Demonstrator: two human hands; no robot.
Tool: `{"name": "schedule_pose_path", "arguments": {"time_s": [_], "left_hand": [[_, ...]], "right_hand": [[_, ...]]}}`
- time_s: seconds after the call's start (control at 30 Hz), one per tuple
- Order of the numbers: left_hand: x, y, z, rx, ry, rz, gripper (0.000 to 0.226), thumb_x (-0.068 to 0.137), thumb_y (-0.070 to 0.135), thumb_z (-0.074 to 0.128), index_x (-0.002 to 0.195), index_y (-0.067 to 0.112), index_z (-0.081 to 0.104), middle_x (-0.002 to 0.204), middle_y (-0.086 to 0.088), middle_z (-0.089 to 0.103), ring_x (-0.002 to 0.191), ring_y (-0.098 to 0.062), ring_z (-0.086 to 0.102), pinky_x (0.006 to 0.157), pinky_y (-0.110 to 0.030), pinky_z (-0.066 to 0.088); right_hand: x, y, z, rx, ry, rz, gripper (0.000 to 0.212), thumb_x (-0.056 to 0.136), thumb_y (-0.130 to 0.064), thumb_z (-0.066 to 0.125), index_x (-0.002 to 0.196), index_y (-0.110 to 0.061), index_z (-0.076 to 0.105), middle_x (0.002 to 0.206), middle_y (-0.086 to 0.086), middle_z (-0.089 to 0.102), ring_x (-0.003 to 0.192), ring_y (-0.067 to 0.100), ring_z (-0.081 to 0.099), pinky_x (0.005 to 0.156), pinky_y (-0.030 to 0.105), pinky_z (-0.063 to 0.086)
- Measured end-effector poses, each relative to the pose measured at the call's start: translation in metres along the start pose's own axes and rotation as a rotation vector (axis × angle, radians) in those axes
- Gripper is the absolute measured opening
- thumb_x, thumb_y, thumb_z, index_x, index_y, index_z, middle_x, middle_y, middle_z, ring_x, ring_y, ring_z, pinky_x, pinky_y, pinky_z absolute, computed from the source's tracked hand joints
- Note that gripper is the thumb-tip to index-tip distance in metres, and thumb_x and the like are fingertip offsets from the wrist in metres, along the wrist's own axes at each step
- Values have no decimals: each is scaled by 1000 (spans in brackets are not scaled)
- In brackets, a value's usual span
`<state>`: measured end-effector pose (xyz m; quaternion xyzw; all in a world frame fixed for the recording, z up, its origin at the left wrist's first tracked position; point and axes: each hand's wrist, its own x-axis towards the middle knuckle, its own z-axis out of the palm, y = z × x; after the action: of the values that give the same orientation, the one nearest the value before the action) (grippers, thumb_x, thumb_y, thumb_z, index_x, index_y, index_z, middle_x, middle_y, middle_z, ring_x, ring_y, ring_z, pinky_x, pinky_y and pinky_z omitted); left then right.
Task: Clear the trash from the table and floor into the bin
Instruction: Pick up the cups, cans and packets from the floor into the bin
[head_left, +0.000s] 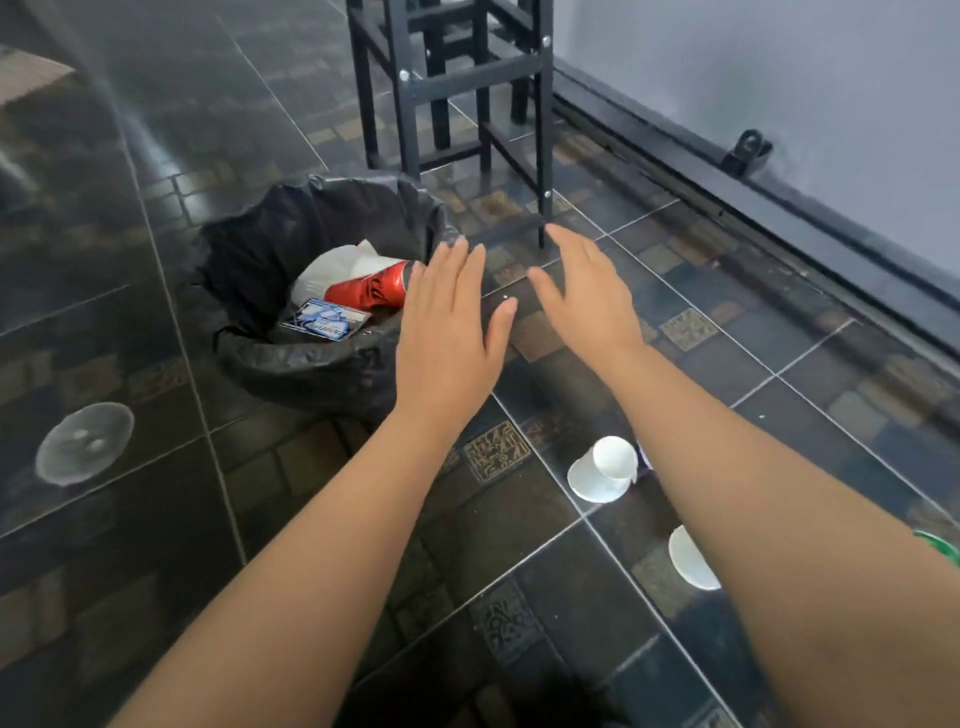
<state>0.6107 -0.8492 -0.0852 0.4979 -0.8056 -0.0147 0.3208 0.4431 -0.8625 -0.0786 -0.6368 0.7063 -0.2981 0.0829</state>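
A bin lined with a black bag (291, 358) stands on the dark tiled floor. Inside lie a red can (369, 291), white paper (337, 265) and a blue-and-white packet (324, 319). My left hand (447, 332) hovers flat over the bin's right rim, fingers apart, holding nothing. My right hand (587, 296) is stretched out beside it over the floor, also empty. On the floor lie a white paper cup (605, 470) on its side, a second white cup (691, 558) partly hidden by my right forearm, and a clear plastic lid (85, 441) at the left.
A black metal stool frame (457, 88) stands behind the bin. A dark sliding-door track (753, 202) runs along the grey wall at the right. A green object (940, 545) peeks out by my right forearm.
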Motion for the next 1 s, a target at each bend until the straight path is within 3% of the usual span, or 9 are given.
{"name": "schedule_pose_path", "arguments": {"time_s": [0.13, 0.3, 0.5, 0.63, 0.7, 0.83, 1.0], "left_hand": [[-21, 50, 44, -80, -190, 57, 61, 102, 44, 43, 150, 6, 38, 158, -11, 37, 148, -25, 29, 122, -35, 7], [-56, 81, 95, -100, -513, 77, 76, 97, 58, 42, 156, 14, 24, 164, -7, 23, 151, -23, 19, 123, -37, 10], [-84, 91, 130, -59, -761, 67, 84, 93, 61, 50, 158, 21, 17, 166, -8, 14, 152, -26, 13, 123, -41, 16], [-91, 86, 143, 6, -852, 78, 77, 96, 46, 56, 158, 22, 17, 165, -11, 17, 149, -29, 22, 120, -39, 25], [-90, 84, 147, 0, -876, 69, 72, 97, 40, 56, 157, 22, 19, 160, -10, 27, 143, -29, 31, 113, -39, 34], [-88, 83, 148, -69, -883, 37, 69, 97, 37, 58, 155, 22, 24, 147, -6, 39, 131, -27, 43, 102, -39, 43], [-78, 77, 142, -56, -818, 50, 70, 96, 36, 61, 155, 21, 25, 144, -7, 42, 127, -28, 44, 101, -38, 44]], "right_hand": [[-42, 71, -28, -113, -57, 190, 54, 99, -34, 49, 147, -15, 35, 151, 5, 39, 137, 26, 38, 108, 39, 32], [-106, 141, -33, -234, -328, 387, 63, 96, -34, 54, 151, -17, 28, 153, 8, 35, 137, 30, 37, 111, 41, 32], [-148, 188, -13, -359, -599, 405, 76, 92, -41, 59, 154, -31, 16, 161, 8, 19, 139, 36, 36, 111, 47, 33], [-137, 192, 3, -386, -690, 371, 75, 92, -41, 60, 151, -43, 15, 162, 4, 11, 136, 37, 39, 108, 45, 36], [-132, 190, 14, -391, -723, 354, 67, 93, -36, 59, 148, -46, 23, 161, 3, 12, 135, 36, 38, 105, 44, 38], [-132, 184, 31, -436, -676, 307, 46, 90, -13, 57, 130, -32, 45, 135, 7, 36, 116, 35, 50, 86, 40, 46], [-132, 194, 22, -334, -533, 361, 20, 88, -7, 52, 100, -23, 52, 120, 7, 40, 92, 37, 56, 78, 40, 48]]}}
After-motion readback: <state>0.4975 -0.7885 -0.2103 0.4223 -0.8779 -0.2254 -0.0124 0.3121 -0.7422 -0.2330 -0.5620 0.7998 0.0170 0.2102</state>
